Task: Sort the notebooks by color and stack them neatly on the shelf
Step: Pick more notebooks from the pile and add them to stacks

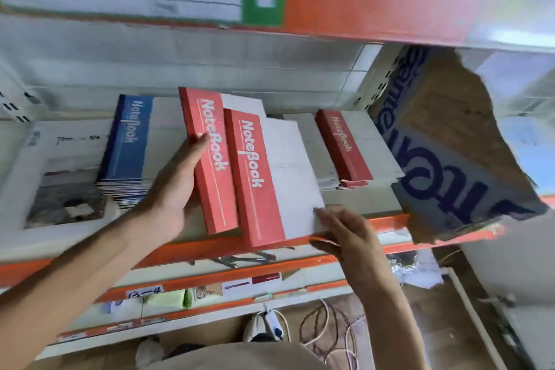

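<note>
Left of the red stack on the shelf, the left hand is gripping one red notebook, the right hand pinching another; next, squaring both onto that stack.

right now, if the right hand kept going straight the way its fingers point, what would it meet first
The right hand points up-left, fingertips already at the near corner of the red notebook. Going on, it would meet that notebook's white cover first, though depth is hard to judge.
</note>
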`<state>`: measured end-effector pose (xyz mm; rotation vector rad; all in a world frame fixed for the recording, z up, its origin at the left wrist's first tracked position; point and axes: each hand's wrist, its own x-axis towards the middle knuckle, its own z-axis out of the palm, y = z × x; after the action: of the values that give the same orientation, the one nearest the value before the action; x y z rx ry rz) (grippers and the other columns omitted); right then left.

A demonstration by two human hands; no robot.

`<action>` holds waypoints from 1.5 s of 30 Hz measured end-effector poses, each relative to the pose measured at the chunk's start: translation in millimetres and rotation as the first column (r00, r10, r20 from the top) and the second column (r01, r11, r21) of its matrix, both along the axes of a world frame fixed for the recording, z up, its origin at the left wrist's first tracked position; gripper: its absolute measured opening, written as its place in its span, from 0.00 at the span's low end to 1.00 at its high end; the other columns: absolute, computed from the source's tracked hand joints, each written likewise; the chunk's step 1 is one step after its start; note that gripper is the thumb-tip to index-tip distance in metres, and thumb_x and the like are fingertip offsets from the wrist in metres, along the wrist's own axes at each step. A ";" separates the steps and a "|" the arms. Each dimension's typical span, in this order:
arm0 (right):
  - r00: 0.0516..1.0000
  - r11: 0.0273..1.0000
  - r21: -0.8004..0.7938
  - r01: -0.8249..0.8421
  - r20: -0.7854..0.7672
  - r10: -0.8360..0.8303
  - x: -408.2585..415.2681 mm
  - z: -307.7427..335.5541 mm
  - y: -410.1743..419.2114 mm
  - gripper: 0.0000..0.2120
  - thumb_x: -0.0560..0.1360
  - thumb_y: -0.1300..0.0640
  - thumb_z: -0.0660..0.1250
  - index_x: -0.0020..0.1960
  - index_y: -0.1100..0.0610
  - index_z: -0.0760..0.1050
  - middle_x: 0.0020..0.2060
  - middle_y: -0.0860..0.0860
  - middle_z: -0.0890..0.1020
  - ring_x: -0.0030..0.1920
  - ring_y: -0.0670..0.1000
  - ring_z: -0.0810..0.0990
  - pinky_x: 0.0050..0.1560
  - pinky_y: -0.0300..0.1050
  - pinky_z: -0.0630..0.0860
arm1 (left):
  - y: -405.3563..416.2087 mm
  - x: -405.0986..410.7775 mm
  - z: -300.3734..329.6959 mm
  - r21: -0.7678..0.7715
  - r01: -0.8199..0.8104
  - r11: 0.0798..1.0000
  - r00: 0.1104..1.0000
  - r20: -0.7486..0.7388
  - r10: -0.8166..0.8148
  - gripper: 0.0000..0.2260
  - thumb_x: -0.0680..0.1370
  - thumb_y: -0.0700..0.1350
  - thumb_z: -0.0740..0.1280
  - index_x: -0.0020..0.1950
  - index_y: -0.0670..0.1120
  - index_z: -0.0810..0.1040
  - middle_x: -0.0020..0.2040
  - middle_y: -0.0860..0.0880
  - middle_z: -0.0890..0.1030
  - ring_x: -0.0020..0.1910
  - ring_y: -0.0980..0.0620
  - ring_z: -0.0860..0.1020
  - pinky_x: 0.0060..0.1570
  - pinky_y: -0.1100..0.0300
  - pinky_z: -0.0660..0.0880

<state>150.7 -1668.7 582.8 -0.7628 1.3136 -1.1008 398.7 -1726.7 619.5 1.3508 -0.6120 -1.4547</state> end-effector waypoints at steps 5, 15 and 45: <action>0.940 0.945 -0.111 0.307 -0.121 -0.320 -77.0 -19.1 -37.8 0.04 0.80 0.62 0.67 0.47 0.60 0.77 0.33 0.49 0.80 0.35 0.47 0.79 0.32 0.39 0.78 | -10.8 -40.5 2.0 -0.032 0.052 0.998 0.998 0.038 -0.051 0.18 0.74 0.56 0.68 0.63 0.59 0.76 0.53 0.55 0.84 0.50 0.55 0.83 0.55 0.53 0.76; 0.791 0.798 0.039 0.601 0.114 -0.601 -110.8 -41.0 -96.0 0.05 0.80 0.58 0.68 0.55 0.58 0.78 0.56 0.56 0.82 0.55 0.54 0.84 0.54 0.47 0.82 | -1.2 -54.7 -6.4 -0.043 0.133 0.990 0.984 0.127 -0.126 0.13 0.77 0.44 0.68 0.55 0.61 0.78 0.49 0.56 0.85 0.51 0.54 0.83 0.54 0.53 0.76; 0.289 0.549 -0.402 -0.733 -0.914 -0.283 -40.6 -9.7 -39.2 0.31 0.74 0.70 0.64 0.77 0.60 0.66 0.74 0.54 0.71 0.75 0.51 0.68 0.71 0.49 0.71 | -29.7 -101.9 -8.0 -0.023 0.185 0.983 0.983 0.014 -0.184 0.07 0.77 0.41 0.67 0.52 0.52 0.79 0.40 0.53 0.85 0.36 0.56 0.82 0.38 0.61 0.79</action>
<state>110.2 -1708.0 573.1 -2.6514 1.4095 -0.8771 296.8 -1756.4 611.5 1.3118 -0.7773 -1.5825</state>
